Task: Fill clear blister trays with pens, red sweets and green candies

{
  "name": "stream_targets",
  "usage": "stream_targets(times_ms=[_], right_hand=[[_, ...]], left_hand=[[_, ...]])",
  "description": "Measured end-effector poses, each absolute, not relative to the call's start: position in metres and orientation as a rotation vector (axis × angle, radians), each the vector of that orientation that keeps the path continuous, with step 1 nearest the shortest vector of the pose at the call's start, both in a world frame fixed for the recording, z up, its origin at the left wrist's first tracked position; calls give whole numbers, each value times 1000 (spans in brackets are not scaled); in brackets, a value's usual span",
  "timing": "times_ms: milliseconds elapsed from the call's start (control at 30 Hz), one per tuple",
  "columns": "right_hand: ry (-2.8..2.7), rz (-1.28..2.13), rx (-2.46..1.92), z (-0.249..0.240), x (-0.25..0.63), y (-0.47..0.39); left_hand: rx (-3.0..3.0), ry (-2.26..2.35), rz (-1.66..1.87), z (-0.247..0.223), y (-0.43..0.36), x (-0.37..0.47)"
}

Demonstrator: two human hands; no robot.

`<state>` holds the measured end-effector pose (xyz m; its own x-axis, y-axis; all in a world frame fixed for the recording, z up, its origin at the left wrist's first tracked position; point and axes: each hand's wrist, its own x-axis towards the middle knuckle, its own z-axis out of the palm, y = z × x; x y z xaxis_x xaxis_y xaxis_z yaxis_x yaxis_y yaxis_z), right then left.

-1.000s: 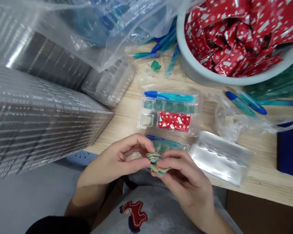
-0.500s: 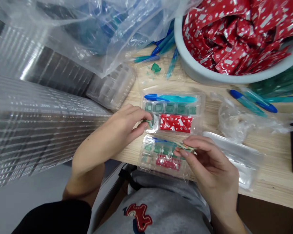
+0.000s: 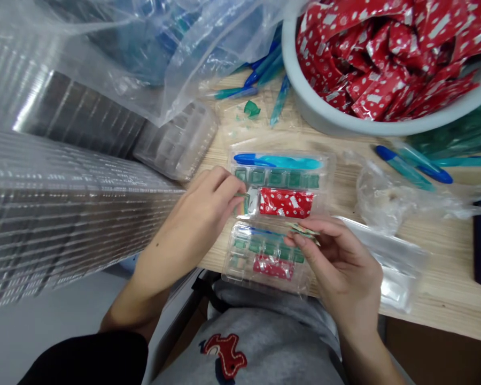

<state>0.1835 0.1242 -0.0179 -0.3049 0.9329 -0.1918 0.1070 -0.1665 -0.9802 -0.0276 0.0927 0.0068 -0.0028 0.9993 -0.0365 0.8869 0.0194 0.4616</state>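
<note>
My left hand (image 3: 208,206): grip pinched closed on thin coloured piece (image 3: 246,204) at lower-left compartment of upper tray (image 3: 324,187). My right hand (image 3: 347,270): grip closed on coloured stack (image 3: 303,231) near lower tray (image 3: 244,275).

Top edge crops the tub (image 3: 356,126); left hand (image 3: 204,211) partly hides upper tray (image 3: 324,184).

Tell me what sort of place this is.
Probably a hand-packing workstation, judging by the tall stacks of clear plastic trays, the tub heaped with red spotted packets, and the filled compartment tray.
</note>
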Motion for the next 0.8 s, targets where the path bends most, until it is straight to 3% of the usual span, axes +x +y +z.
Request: stream_targets(times_ms=[367,600,800], right_hand=[[-1364,1544,-1268,-16,181,126],[-945,2033,-955,2,174,122],[-950,2055,-856,9,172,103]], left_hand=[[1916,1945,587,-7,84,-33],[1667,1819,996,15,67,-11],[1336,1533,1255,22,40,18]])
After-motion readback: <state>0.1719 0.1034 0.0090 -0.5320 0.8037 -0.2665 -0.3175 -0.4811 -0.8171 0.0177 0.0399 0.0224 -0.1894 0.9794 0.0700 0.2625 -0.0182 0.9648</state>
